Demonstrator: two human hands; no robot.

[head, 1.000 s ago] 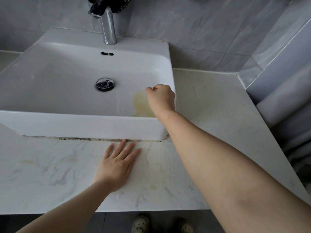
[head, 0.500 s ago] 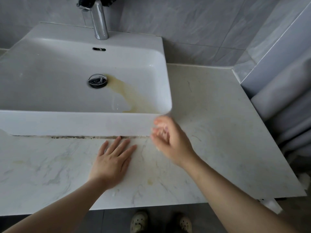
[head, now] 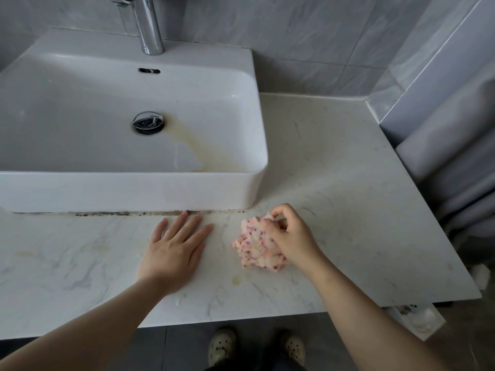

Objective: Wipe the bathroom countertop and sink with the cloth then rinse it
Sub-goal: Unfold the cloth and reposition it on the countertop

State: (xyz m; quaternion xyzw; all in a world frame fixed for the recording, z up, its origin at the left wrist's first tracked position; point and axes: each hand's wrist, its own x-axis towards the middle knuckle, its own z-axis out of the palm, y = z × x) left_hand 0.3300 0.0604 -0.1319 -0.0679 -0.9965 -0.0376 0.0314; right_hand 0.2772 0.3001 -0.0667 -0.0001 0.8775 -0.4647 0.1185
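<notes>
A crumpled pink speckled cloth (head: 254,245) lies on the marble countertop (head: 334,183), in front of the sink's right corner. My right hand (head: 290,235) lies on top of the cloth with its fingers curled into it. To its left, my left hand (head: 174,249) rests flat on the countertop, fingers straight and pointing at the sink's front wall. The white rectangular sink (head: 128,191) holds a yellowish streak (head: 203,151) running from the drain (head: 148,122) toward its front right corner. A chrome faucet (head: 148,25) stands at the sink's back.
A dark grimy line (head: 120,213) runs along the joint between sink base and countertop. Grey tiled wall (head: 308,36) stands behind. A grey curtain (head: 455,170) hangs at the right. The countertop's front edge is close to me; my shoes (head: 222,346) show on the floor below.
My right hand left the sink's rim, came down to the countertop, and now holds the cloth there. The yellowish stain in the sink has spread to the drain. My left hand stayed flat.
</notes>
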